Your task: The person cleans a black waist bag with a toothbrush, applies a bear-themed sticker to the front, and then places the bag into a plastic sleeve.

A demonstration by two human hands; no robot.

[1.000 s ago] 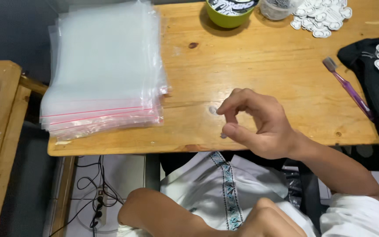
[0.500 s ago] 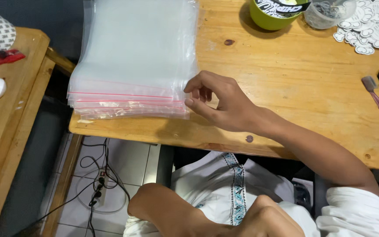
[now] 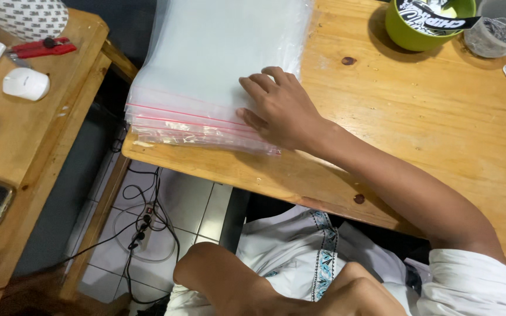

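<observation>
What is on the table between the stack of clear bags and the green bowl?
Only bare wood with a dark knot lies between the stack of clear bags and the green bowl, as the head view shows. The right hand rests on the stack.

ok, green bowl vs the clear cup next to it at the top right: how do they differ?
The green bowl is opaque and bright green; the clear cup is see-through. The bowl is wider than the cup. The bowl has a black printed strip lying across its top; the cup holds what look like thin metal bits, too small to tell. Both stand upright on the wooden table, cut off by the top edge, well away from the right hand resting on the stack of plastic bags.
</observation>
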